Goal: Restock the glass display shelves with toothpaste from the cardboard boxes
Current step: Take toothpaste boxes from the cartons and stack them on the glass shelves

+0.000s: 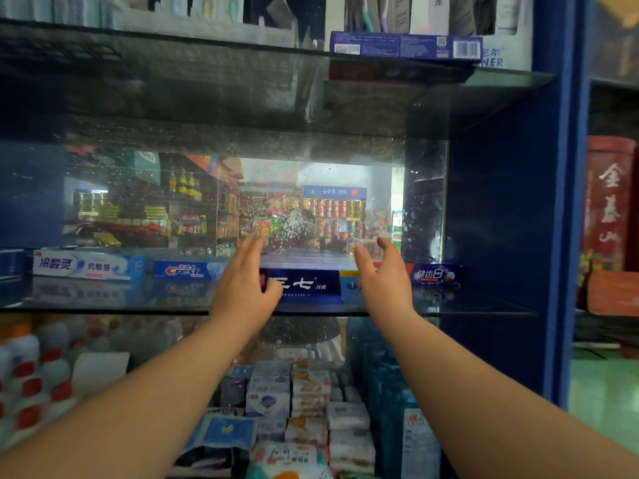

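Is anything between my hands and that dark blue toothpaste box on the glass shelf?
Nothing visible. The left hand is at the left end of the dark blue toothpaste box, the right hand near its right end, both open.

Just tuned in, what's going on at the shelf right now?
A person reaches onto the middle glass shelf. The left hand and right hand are open, flanking a dark blue toothpaste box lying flat on it; neither grips it. A Crest box and other toothpaste boxes lie alongside it.
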